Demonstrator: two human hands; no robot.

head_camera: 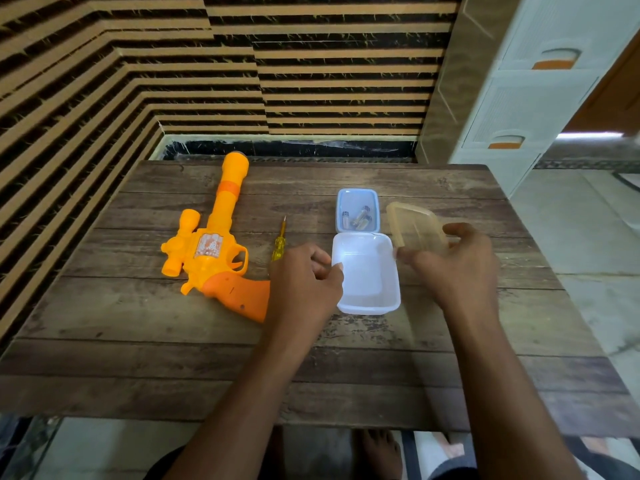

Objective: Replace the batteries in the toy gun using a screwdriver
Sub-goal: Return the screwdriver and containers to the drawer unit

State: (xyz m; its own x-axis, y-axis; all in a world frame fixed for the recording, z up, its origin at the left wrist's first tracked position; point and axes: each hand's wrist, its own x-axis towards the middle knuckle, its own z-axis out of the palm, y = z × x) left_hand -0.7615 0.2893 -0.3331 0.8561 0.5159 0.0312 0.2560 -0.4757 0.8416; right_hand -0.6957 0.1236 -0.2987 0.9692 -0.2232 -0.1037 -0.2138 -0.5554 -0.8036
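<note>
Reaches over a wooden table (138,358) with both bare forearms. Grips with the left hand (304,282) the left rim of an open white tub (367,275), fingers curled, thumb tip on the rim's edge. Pinches with the right hand (460,268) a translucent lid (415,226), thumb on its near edge and fingers curled behind it; lid tilted, raised off the table, just right of the tub's far corner.

On the left part of the table: toy gun (207,251), yellow with an orange grip, flat on its side, barrel pointing to the far edge, scope on its left, butt end of the grip hidden behind the left wrist. Just right of the gun, apart from it: screwdriver (279,244) with a clear yellow handle, tip pointing away, near end of the handle hidden behind the left hand.

Touching the far edge of the white tub: small blue box (358,199), open, with several batteries (358,218) loose inside; exact count not to be told.

Beyond the table: striped wall (311,81) in black and tan. To the right: white drawer unit (526,98) with orange handles. Under the near edge of the table: a bare foot (377,452) on the floor
</note>
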